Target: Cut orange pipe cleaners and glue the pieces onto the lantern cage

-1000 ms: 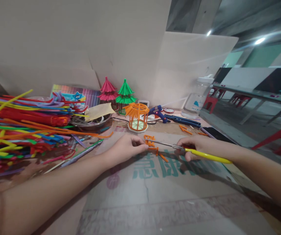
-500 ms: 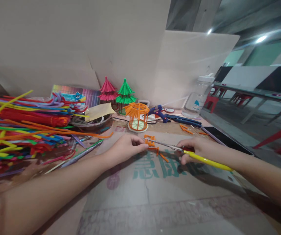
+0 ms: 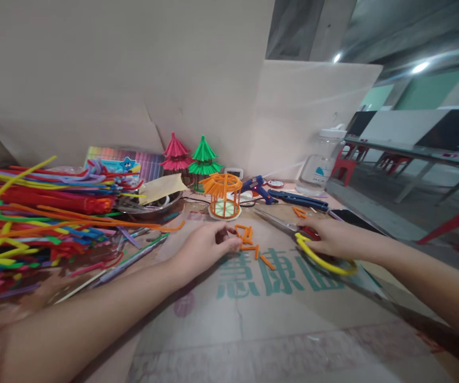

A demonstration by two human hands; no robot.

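My left hand rests on the cardboard sheet, thumb and fingers pinched together at a short orange pipe-cleaner piece. Several more cut orange pieces lie just right of its fingertips. My right hand is closed over the yellow-handled scissors. Their blades point up and left, low over the cardboard and well clear of the orange pieces. An orange pipe-cleaner pavilion stands just beyond both hands.
A big heap of coloured pipe cleaners fills the left side, beside a metal bowl. Pink and green pavilion models, a blue glue gun, a clear bottle and a phone stand at the back and right.
My right hand has drawn the scissors away to the right from the orange piece and lowered them, the blades swinging to point up-left. My left hand stays put, fingers curled tighter.
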